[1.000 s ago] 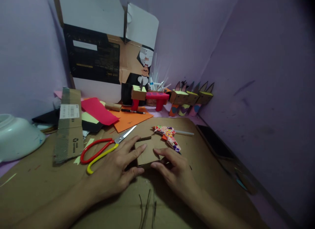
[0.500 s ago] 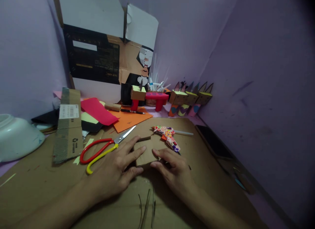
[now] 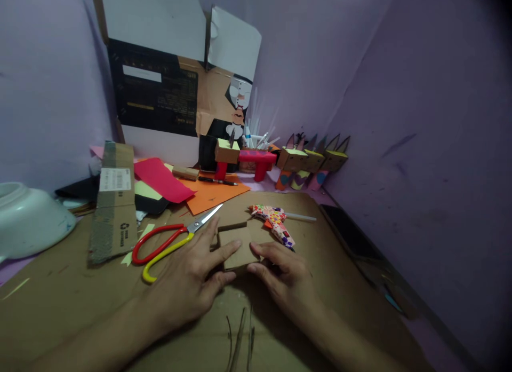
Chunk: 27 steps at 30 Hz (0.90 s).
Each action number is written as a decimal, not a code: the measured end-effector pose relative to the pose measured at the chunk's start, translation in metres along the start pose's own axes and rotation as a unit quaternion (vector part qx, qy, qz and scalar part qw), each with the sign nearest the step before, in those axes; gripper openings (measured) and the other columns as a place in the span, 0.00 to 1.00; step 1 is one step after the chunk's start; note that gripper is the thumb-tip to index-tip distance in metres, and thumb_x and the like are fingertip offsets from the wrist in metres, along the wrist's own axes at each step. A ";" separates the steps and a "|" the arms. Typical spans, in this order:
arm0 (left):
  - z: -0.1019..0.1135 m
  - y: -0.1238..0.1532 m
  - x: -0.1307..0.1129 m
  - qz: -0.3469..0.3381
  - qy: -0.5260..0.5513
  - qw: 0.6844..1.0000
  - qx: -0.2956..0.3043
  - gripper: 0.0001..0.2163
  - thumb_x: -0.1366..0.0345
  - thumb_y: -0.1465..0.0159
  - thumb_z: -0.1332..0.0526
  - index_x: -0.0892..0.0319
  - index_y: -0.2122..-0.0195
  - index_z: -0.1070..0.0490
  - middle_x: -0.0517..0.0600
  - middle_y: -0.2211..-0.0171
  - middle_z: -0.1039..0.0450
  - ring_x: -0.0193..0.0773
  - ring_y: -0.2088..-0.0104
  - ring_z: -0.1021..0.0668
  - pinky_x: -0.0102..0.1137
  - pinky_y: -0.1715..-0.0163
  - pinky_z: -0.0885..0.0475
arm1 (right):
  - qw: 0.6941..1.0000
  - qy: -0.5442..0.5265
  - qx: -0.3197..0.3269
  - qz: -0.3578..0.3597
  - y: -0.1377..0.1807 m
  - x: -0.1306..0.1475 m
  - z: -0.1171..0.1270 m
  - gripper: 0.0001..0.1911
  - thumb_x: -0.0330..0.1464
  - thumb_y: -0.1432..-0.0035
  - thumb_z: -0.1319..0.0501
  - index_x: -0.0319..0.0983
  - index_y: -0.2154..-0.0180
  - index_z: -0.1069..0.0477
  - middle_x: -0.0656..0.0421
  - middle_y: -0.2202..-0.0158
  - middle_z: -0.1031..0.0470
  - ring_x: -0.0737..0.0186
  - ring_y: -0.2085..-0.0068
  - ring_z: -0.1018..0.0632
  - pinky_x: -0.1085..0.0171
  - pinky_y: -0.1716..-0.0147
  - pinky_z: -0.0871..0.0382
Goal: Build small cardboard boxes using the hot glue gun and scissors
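Note:
A small brown cardboard piece (image 3: 237, 246) sits on the big cardboard sheet (image 3: 80, 308) that covers the table. My left hand (image 3: 188, 278) rests on its left side, fingers stretched over its edge and thumb under its near corner. My right hand (image 3: 282, 276) presses its right side with index finger and thumb closed against it. Red and yellow scissors (image 3: 168, 242) lie just left of my left hand. A patterned glue gun (image 3: 274, 222) lies just behind my right hand.
A taped cardboard strip (image 3: 114, 201), red paper (image 3: 162, 180) and orange paper (image 3: 210, 193) lie at the back left. A white bowl (image 3: 28, 220) sits far left. Small cardboard figures (image 3: 312, 161) and a pen holder (image 3: 252, 148) line the back wall. A dark phone (image 3: 348, 230) lies at right.
Both hands stay on the cardboard piece. The view has shifted slightly, and my fingers have closed in a little on the piece.

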<state>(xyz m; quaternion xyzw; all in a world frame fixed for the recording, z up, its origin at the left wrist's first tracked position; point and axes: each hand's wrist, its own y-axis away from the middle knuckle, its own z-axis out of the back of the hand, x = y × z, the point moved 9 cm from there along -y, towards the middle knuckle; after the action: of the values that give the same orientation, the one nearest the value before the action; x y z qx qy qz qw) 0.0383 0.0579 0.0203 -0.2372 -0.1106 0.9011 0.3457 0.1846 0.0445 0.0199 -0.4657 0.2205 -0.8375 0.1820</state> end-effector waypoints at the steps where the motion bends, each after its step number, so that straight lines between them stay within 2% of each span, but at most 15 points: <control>1: -0.001 -0.001 0.002 0.017 0.013 1.000 0.009 0.21 0.63 0.38 0.43 0.51 0.43 0.35 0.59 0.36 0.47 0.57 0.39 0.38 0.49 0.46 0.34 | 1.000 0.000 -0.002 -0.001 0.000 -0.001 0.000 0.10 0.32 0.45 0.36 0.41 0.59 0.24 0.53 0.64 0.20 0.56 0.63 0.20 0.61 0.65 0.25; 4: -0.005 -0.003 0.005 0.047 0.066 0.996 0.039 0.22 0.65 0.39 0.42 0.49 0.42 0.37 0.55 0.43 0.35 0.50 0.45 0.30 0.41 0.49 0.30 | 1.000 0.002 -0.007 -0.001 0.000 -0.001 0.001 0.09 0.32 0.45 0.36 0.40 0.60 0.24 0.53 0.64 0.20 0.56 0.63 0.20 0.62 0.65 0.25; 6: -0.007 -0.005 0.006 0.052 0.098 0.993 0.047 0.23 0.67 0.40 0.41 0.48 0.43 0.38 0.52 0.47 0.33 0.46 0.48 0.27 0.37 0.51 0.28 | 1.000 0.008 -0.008 0.000 0.000 0.000 0.002 0.09 0.32 0.45 0.36 0.39 0.61 0.24 0.53 0.65 0.20 0.57 0.64 0.20 0.62 0.66 0.25; 9: -0.008 -0.007 0.007 0.051 0.121 0.990 0.042 0.24 0.68 0.42 0.40 0.50 0.44 0.37 0.53 0.48 0.36 0.46 0.49 0.28 0.36 0.53 0.28 | 1.000 0.021 -0.007 -0.004 0.001 0.000 0.003 0.08 0.31 0.46 0.36 0.40 0.61 0.25 0.54 0.66 0.20 0.59 0.68 0.21 0.64 0.70 0.26; 11: -0.008 -0.006 0.005 0.037 0.125 0.991 0.034 0.24 0.68 0.42 0.39 0.51 0.44 0.38 0.54 0.47 0.38 0.47 0.47 0.30 0.37 0.52 0.29 | 0.999 0.029 -0.009 0.009 0.002 0.003 0.004 0.08 0.29 0.46 0.36 0.40 0.61 0.27 0.54 0.66 0.20 0.59 0.67 0.21 0.64 0.69 0.26; 14: -0.005 -0.005 0.000 0.008 0.128 0.992 0.020 0.25 0.71 0.42 0.40 0.51 0.43 0.40 0.55 0.43 0.43 0.48 0.44 0.34 0.40 0.47 0.32 | 0.998 0.034 -0.012 0.054 0.004 0.011 0.005 0.08 0.27 0.45 0.38 0.40 0.60 0.28 0.53 0.64 0.21 0.59 0.63 0.20 0.64 0.66 0.25; 19: -0.001 0.000 -0.010 -0.047 0.122 0.991 -0.002 0.27 0.73 0.42 0.40 0.51 0.42 0.43 0.55 0.39 0.52 0.49 0.39 0.41 0.44 0.43 0.38 | 0.991 0.055 -0.022 0.116 0.008 0.024 0.006 0.08 0.27 0.43 0.39 0.40 0.59 0.30 0.51 0.62 0.22 0.59 0.62 0.20 0.65 0.66 0.24; 27: 0.001 0.004 -0.013 -0.117 0.063 0.990 -0.043 0.24 0.79 0.43 0.43 0.57 0.45 0.38 0.60 0.41 0.50 0.50 0.42 0.38 0.43 0.49 0.30 | 0.985 0.088 0.002 0.150 0.011 0.027 -0.002 0.02 0.28 0.42 0.40 0.40 0.66 0.31 0.53 0.68 0.23 0.58 0.61 0.20 0.64 0.65 0.24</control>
<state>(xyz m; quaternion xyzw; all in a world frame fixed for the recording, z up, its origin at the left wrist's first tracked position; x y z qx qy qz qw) 0.0441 0.0465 0.0241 -0.2940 -0.1544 0.8318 0.4447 0.1708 0.0222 0.0323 -0.3516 0.3009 -0.8389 0.2866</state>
